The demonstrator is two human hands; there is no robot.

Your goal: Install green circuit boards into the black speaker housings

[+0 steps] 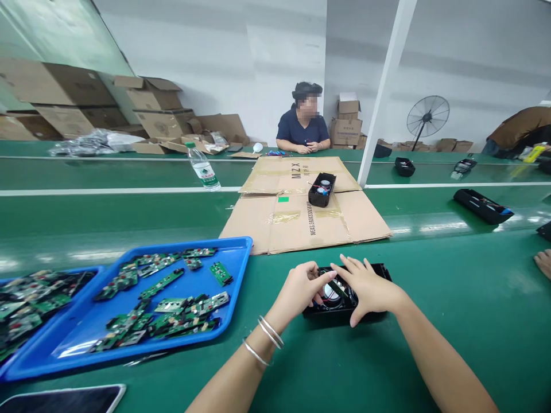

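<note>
A black speaker housing (374, 316) lies on the green bench in front of me, with a round speaker (331, 292) and thin wires showing inside it. My left hand (301, 289) is closed at the housing's left end, thumb and fingers pinching a narrow green circuit board (338, 288) that slants over the speaker. Across the right part of the housing rests my right hand (372, 292), its fingers spread and its thumb near the front wall. Its palm hides much of that end. To the left, a blue tray (243, 275) holds several green circuit boards (161, 284).
Another tray (97, 271) of boards and a phone (64, 400) are at left. Beyond lies flat cardboard (275, 221) bearing another speaker housing (321, 195). A water bottle (203, 167) stands behind. A black housing (482, 206) lies right; a person (302, 129) sits opposite.
</note>
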